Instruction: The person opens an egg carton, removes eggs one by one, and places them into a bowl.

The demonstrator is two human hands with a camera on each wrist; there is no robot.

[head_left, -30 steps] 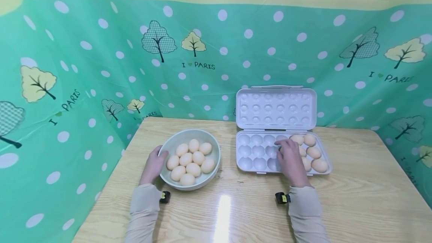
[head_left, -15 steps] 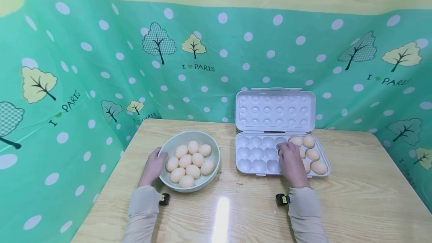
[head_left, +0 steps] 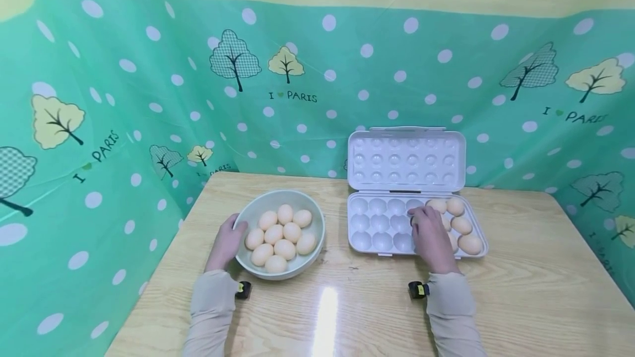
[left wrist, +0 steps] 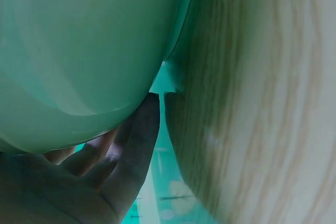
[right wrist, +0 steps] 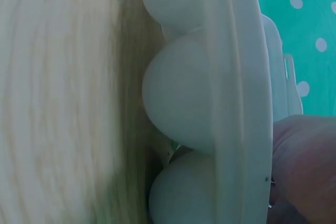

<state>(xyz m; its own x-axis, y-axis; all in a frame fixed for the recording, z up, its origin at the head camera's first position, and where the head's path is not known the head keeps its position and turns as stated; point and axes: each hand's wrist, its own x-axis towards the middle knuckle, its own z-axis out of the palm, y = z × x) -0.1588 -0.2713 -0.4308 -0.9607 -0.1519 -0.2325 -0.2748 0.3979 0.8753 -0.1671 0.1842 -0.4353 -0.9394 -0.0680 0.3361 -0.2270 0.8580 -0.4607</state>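
Note:
In the head view, my left hand (head_left: 228,242) grips the pale green bowl (head_left: 317,245) at its left rim. The left wrist view shows the fingers (left wrist: 137,142) against the bowl's curved outer wall (left wrist: 79,51). Several light brown eggs (head_left: 273,234) are heaped in the bowl. My right hand (head_left: 432,236) bends down over the white egg box (head_left: 353,249), fingertips in the fourth column of cups. I cannot tell if an egg is between them. Several eggs (head_left: 461,225) fill the right-hand cups. In the right wrist view, the right hand (right wrist: 307,163) shows beyond the box rim (right wrist: 252,103).
The egg box's dimpled lid (head_left: 407,161) stands open at the back, against a green dotted curtain (head_left: 317,59). Both rest on a wooden table (head_left: 367,307). Empty cups (head_left: 379,222) fill the box's left half. A black wrist device (head_left: 418,290) sits on the right wrist.
The right hand has shifted very slightly to the right over the box, its fingers drawn a little closer together. The left hand and the bowl have stayed in place.

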